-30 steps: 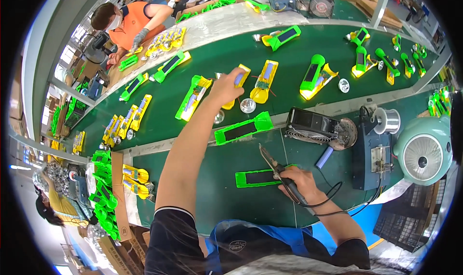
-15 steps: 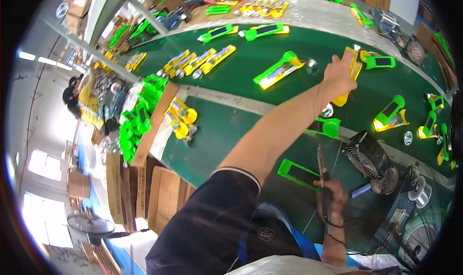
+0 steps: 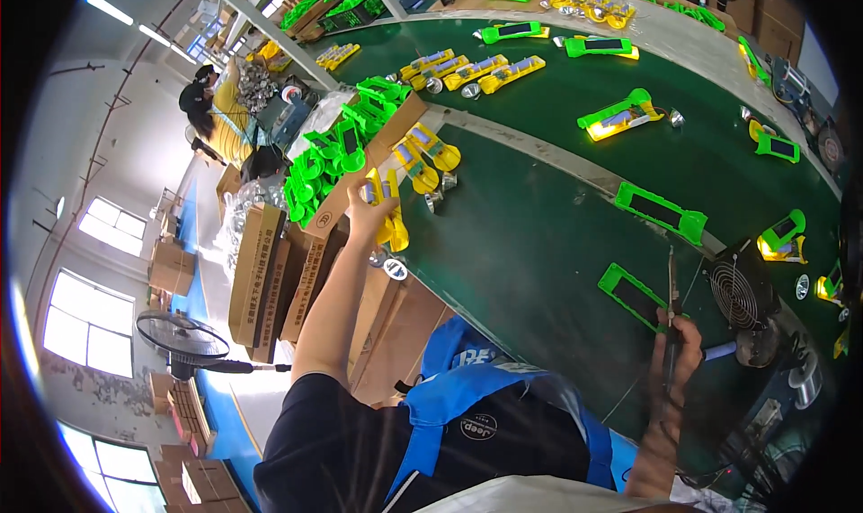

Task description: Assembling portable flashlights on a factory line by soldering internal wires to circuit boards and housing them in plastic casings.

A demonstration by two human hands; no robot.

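My left hand (image 3: 365, 214) is closed around a yellow torch housing (image 3: 393, 216) at the left end of the bench, right beside the carton of green parts. A round silver reflector (image 3: 394, 268) hangs below that housing. Just right of it lie more yellow housings (image 3: 422, 158) with batteries in them. In my right hand (image 3: 685, 351), low on the right, is a soldering iron (image 3: 671, 320), its thin tip pointing away from me. Next to the iron rests a green frame with a dark panel (image 3: 634, 295); a second green frame (image 3: 661, 213) lies farther off by the belt's rail.
A carton (image 3: 369, 167) heaped with green parts stands at the left. Green and yellow torch assemblies (image 3: 620, 117) are spread along the green belt (image 3: 530, 99). A small black fan (image 3: 735, 293) and a solder spool (image 3: 805, 378) stand on the right. Cartons (image 3: 256, 275) fill the lower left.
My left hand has swung from the belt to the bench's left end, carrying the yellow housing. The head view has turned left. My right hand still holds the soldering iron.
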